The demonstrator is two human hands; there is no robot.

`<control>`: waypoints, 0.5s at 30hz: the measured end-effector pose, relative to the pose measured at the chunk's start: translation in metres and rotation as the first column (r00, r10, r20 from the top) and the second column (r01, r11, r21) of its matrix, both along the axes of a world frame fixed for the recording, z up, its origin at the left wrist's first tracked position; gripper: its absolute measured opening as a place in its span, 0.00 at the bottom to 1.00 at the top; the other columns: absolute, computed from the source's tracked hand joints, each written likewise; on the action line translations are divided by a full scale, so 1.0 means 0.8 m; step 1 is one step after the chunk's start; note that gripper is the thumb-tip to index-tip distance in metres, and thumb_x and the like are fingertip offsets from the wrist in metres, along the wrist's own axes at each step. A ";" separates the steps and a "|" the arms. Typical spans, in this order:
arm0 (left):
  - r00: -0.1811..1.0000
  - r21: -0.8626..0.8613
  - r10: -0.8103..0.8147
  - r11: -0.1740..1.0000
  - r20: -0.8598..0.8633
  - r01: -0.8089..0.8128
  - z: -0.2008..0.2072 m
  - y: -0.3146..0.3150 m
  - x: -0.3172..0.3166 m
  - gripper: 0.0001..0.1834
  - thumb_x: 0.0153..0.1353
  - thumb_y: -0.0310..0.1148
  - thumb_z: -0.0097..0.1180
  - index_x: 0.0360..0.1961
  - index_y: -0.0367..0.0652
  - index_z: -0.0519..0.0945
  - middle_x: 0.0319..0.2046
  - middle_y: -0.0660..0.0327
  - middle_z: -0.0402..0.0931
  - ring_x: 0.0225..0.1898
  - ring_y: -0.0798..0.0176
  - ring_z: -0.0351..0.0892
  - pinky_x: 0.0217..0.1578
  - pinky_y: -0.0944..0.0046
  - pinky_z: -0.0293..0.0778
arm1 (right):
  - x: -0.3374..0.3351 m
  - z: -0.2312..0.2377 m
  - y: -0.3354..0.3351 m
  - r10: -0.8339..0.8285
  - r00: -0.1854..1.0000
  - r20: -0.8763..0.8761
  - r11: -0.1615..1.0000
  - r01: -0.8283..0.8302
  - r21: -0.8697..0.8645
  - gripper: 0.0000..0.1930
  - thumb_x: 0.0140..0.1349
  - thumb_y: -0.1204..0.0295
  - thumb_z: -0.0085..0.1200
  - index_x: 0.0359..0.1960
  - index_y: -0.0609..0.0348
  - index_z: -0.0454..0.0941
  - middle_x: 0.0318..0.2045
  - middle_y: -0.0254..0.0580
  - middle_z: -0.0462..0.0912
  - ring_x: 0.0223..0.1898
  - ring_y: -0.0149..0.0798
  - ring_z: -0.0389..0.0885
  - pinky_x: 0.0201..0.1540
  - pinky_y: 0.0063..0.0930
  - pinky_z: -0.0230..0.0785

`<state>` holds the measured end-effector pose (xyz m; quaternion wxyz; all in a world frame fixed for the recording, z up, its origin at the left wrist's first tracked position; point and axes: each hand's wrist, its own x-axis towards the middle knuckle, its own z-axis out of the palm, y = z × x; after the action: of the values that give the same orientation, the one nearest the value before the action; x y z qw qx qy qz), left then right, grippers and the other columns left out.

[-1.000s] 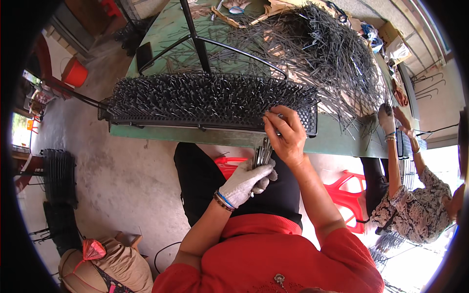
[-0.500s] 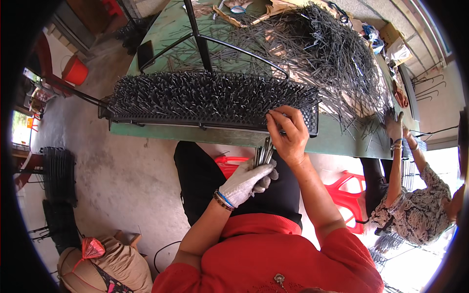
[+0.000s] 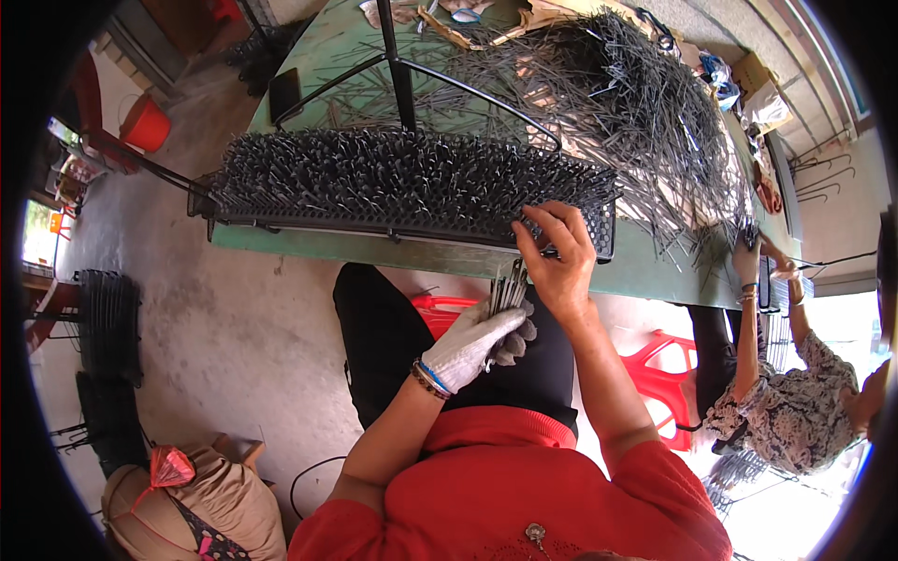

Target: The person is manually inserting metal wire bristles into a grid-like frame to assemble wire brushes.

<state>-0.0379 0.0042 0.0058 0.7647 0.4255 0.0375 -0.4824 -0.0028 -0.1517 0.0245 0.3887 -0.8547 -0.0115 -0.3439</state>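
Note:
My left hand (image 3: 472, 348), in a pale work glove, is closed around a bundle of thin dark strips (image 3: 506, 289) that points up toward the table edge. Bare, my right hand (image 3: 561, 257) is at the right end of a long black perforated rack (image 3: 318, 222). Its thumb and forefinger bend toward each other over the holes there; whatever they grip is too small to make out. Short dark strips (image 3: 393, 178) stand upright and densely packed across most of the rack. More of the rack's holes show near its right end.
A large heap of loose dark strips (image 3: 645, 93) covers the green table (image 3: 337, 241) beyond the rack. A black metal frame (image 3: 400, 89) rises behind it. At right, a co-worker's hands (image 3: 753, 262) handle strips. Red stools (image 3: 659, 374) stand below.
My right hand has shifted slightly right and down, with its fingers still bent at the rack. The left hand keeps its bundle. The co-worker's hands have moved lower.

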 end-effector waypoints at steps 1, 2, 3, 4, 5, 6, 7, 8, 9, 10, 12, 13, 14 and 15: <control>1.000 0.011 0.001 1.000 0.011 -0.001 0.001 0.000 0.000 0.12 0.67 0.36 0.49 0.48 0.41 0.74 0.31 0.62 0.79 0.24 0.76 0.76 0.22 0.78 0.71 | -0.002 0.004 0.000 0.000 1.000 0.000 1.000 0.000 -0.001 0.10 0.50 0.82 0.64 0.36 0.61 0.82 0.36 0.40 0.78 0.27 0.31 0.78 0.26 0.23 0.72; 1.000 0.010 0.000 1.000 0.011 0.000 0.001 0.001 0.000 0.12 0.67 0.36 0.49 0.48 0.41 0.74 0.31 0.62 0.79 0.24 0.76 0.76 0.22 0.78 0.71 | -0.005 0.009 0.000 0.011 1.000 -0.024 0.999 -0.010 0.032 0.10 0.51 0.81 0.64 0.36 0.61 0.82 0.35 0.40 0.78 0.28 0.30 0.78 0.25 0.23 0.72; 1.000 -0.014 0.007 1.000 0.010 -0.006 0.001 0.001 0.000 0.13 0.68 0.36 0.49 0.48 0.42 0.74 0.31 0.62 0.79 0.24 0.76 0.76 0.21 0.78 0.70 | -0.008 0.014 -0.001 0.022 0.999 -0.048 0.998 -0.018 0.065 0.10 0.51 0.80 0.64 0.37 0.61 0.82 0.35 0.40 0.78 0.28 0.29 0.78 0.25 0.22 0.72; 1.000 -0.038 0.013 0.999 0.008 -0.012 0.001 0.002 0.000 0.13 0.68 0.36 0.48 0.49 0.42 0.74 0.31 0.62 0.79 0.24 0.76 0.76 0.20 0.79 0.69 | -0.012 0.019 -0.002 0.020 0.999 -0.047 0.998 -0.017 0.065 0.10 0.51 0.80 0.64 0.37 0.61 0.82 0.35 0.40 0.78 0.28 0.29 0.78 0.25 0.22 0.72; 1.000 -0.037 0.010 0.999 0.010 -0.009 0.003 0.002 0.000 0.13 0.68 0.36 0.48 0.49 0.42 0.74 0.31 0.62 0.79 0.24 0.76 0.76 0.20 0.79 0.69 | -0.018 0.024 -0.005 0.046 0.989 -0.141 0.991 -0.027 0.129 0.08 0.53 0.77 0.63 0.36 0.62 0.82 0.33 0.40 0.79 0.28 0.29 0.78 0.26 0.22 0.71; 0.999 -0.060 0.033 0.998 0.009 -0.032 0.005 0.002 -0.001 0.12 0.68 0.36 0.47 0.49 0.42 0.73 0.31 0.62 0.78 0.23 0.77 0.75 0.18 0.79 0.65 | -0.024 0.027 -0.008 0.076 0.970 -0.232 0.981 -0.031 0.193 0.07 0.55 0.75 0.63 0.36 0.62 0.83 0.32 0.40 0.79 0.27 0.28 0.77 0.27 0.21 0.70; 0.998 -0.082 0.055 0.995 0.008 -0.054 0.008 0.002 -0.001 0.12 0.69 0.35 0.47 0.50 0.42 0.73 0.31 0.61 0.78 0.22 0.78 0.73 0.17 0.80 0.62 | -0.029 0.026 -0.012 0.071 0.971 -0.229 0.981 -0.026 0.194 0.07 0.55 0.75 0.63 0.36 0.62 0.83 0.32 0.40 0.79 0.27 0.28 0.77 0.27 0.21 0.70; 0.999 -0.080 0.048 0.996 0.011 -0.047 0.010 0.001 0.000 0.12 0.69 0.35 0.47 0.50 0.42 0.73 0.31 0.61 0.78 0.22 0.78 0.73 0.17 0.80 0.62 | -0.036 0.024 -0.015 0.149 0.930 -0.335 0.963 -0.061 0.262 0.08 0.57 0.72 0.62 0.35 0.63 0.83 0.30 0.40 0.79 0.26 0.28 0.76 0.28 0.21 0.69; 0.999 -0.110 0.040 0.993 0.017 -0.038 0.012 0.001 0.002 0.13 0.68 0.36 0.48 0.49 0.42 0.73 0.30 0.62 0.77 0.21 0.78 0.71 0.16 0.79 0.60 | -0.041 0.021 -0.018 0.231 0.874 -0.429 0.939 -0.085 0.332 0.10 0.58 0.68 0.62 0.34 0.64 0.83 0.29 0.40 0.80 0.25 0.27 0.75 0.28 0.21 0.68; 0.999 -0.140 0.031 0.990 0.024 -0.027 0.014 -0.001 0.003 0.13 0.68 0.38 0.49 0.49 0.42 0.73 0.29 0.63 0.77 0.20 0.79 0.69 0.16 0.79 0.59 | -0.047 0.016 -0.020 0.283 0.851 -0.443 0.919 -0.108 0.380 0.11 0.60 0.67 0.61 0.33 0.65 0.82 0.25 0.33 0.79 0.26 0.23 0.71 0.30 0.20 0.64; 1.000 -0.135 -0.005 0.991 0.030 0.009 0.019 -0.004 0.002 0.13 0.68 0.38 0.49 0.49 0.42 0.73 0.29 0.63 0.76 0.19 0.79 0.68 0.16 0.79 0.58 | -0.056 0.010 -0.026 0.342 0.815 -0.467 0.854 -0.063 0.516 0.11 0.59 0.67 0.61 0.33 0.65 0.82 0.25 0.32 0.79 0.26 0.23 0.72 0.29 0.20 0.64; 0.999 -0.133 -0.032 0.991 0.033 0.036 0.021 -0.006 0.002 0.13 0.68 0.37 0.49 0.49 0.42 0.73 0.29 0.63 0.76 0.19 0.79 0.67 0.15 0.79 0.57 | -0.058 0.007 -0.029 0.411 0.775 -0.480 0.772 -0.015 0.636 0.10 0.59 0.68 0.62 0.33 0.65 0.83 0.24 0.31 0.79 0.26 0.23 0.72 0.29 0.19 0.64; 0.998 -0.106 -0.059 0.992 0.033 0.063 0.020 -0.008 0.002 0.14 0.68 0.37 0.49 0.50 0.42 0.72 0.29 0.63 0.76 0.19 0.79 0.68 0.15 0.80 0.56 | -0.059 0.005 -0.032 0.426 0.763 -0.486 0.729 0.029 0.684 0.10 0.59 0.69 0.61 0.33 0.64 0.83 0.24 0.30 0.79 0.26 0.23 0.72 0.29 0.19 0.64; 0.997 -0.101 -0.068 0.992 0.037 0.072 0.020 -0.011 0.002 0.14 0.68 0.37 0.49 0.50 0.42 0.72 0.29 0.63 0.76 0.19 0.79 0.68 0.15 0.80 0.56 | -0.061 0.006 -0.035 0.421 0.769 -0.481 0.725 0.032 0.688 0.10 0.59 0.69 0.61 0.33 0.64 0.83 0.24 0.30 0.79 0.26 0.23 0.72 0.29 0.19 0.64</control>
<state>-0.0363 -0.0046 0.0216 0.7687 0.3947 -0.0149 -0.5030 -0.0517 -0.1796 0.0292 0.6828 -0.7167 0.1409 0.0140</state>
